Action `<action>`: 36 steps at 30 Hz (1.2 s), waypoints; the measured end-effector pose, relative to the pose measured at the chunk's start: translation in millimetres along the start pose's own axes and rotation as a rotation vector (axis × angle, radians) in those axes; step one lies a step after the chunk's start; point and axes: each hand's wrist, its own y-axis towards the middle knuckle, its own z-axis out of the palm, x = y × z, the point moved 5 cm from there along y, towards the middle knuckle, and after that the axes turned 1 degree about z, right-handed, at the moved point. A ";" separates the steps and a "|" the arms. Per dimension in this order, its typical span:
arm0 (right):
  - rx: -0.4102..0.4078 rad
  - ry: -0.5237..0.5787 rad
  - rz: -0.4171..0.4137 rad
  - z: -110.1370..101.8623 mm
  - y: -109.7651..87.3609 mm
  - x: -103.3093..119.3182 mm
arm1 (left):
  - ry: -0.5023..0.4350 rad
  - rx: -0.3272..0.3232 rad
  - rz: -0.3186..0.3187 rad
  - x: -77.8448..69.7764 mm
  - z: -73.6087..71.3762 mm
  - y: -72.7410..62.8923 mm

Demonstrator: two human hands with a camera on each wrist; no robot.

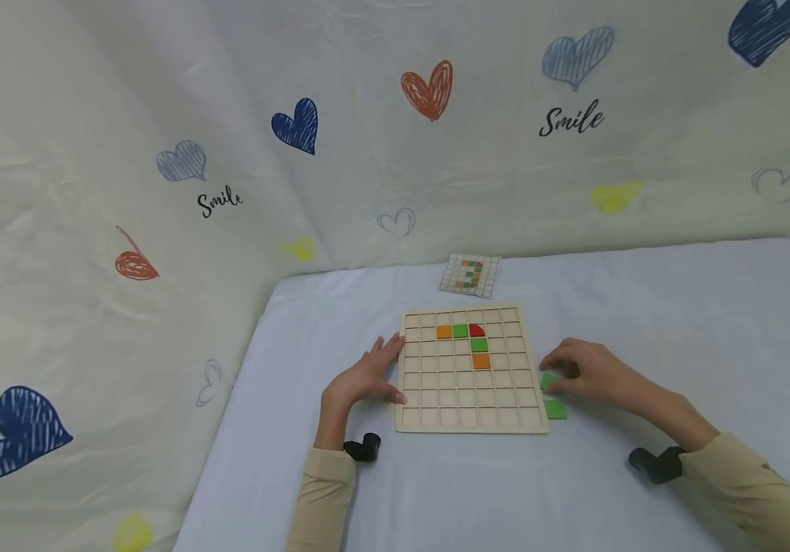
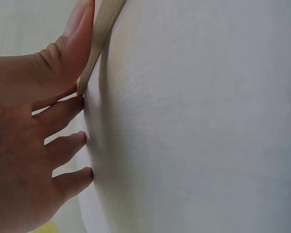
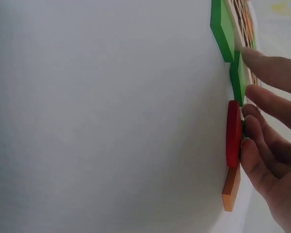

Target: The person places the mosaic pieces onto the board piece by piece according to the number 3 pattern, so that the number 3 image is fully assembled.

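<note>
A square wooden grid board (image 1: 460, 414) lies on the table. Orange, green and red tiles (image 1: 480, 345) fill some of its cells. My left hand (image 1: 367, 377) spreads along the board's left side, thumb and fingertips at the edge; in the left wrist view the thumb touches the wooden rim. At the board's right side, my right hand (image 1: 591, 372) bends its thumb and fingers over a green tile (image 3: 236, 77); I cannot tell whether they pinch it. A second green tile (image 1: 555, 409) lies nearer to me. Beyond, a red tile (image 3: 233, 133) and an orange tile (image 3: 230, 189) lie below the fingers.
Behind the board lies a card (image 1: 470, 276) printed with a grid and coloured squares. A white cloth (image 1: 477, 498) covers the table. Small black devices (image 1: 655, 464) are strapped at both wrists. A curtain (image 1: 346, 176) with hearts and lettering hangs behind the table.
</note>
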 end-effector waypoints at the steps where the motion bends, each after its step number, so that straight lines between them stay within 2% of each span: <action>1: 0.012 0.002 0.004 1.1 0.6 -0.1 | 0.002 -0.002 -0.004 0.3 -0.2 -0.1; 5: 0.043 0.005 0.029 3.7 1.9 -1.5 | 0.000 -0.002 -0.001 1.1 0.3 -0.5; 10: 0.040 0.025 0.041 1.8 1.4 -0.8 | -0.014 -0.002 0.003 0.9 1.4 -1.2; 18: 0.022 0.091 0.073 -1.8 2.1 -2.6 | -0.030 -0.006 -0.001 -1.6 1.3 -4.1; 26: -0.041 0.114 0.071 -11.2 1.3 -2.7 | -0.013 0.007 -0.012 -4.1 -1.5 -5.1; 36: -0.039 0.206 0.136 -14.7 5.2 -0.2 | -0.008 0.016 0.020 -7.0 -3.4 -1.9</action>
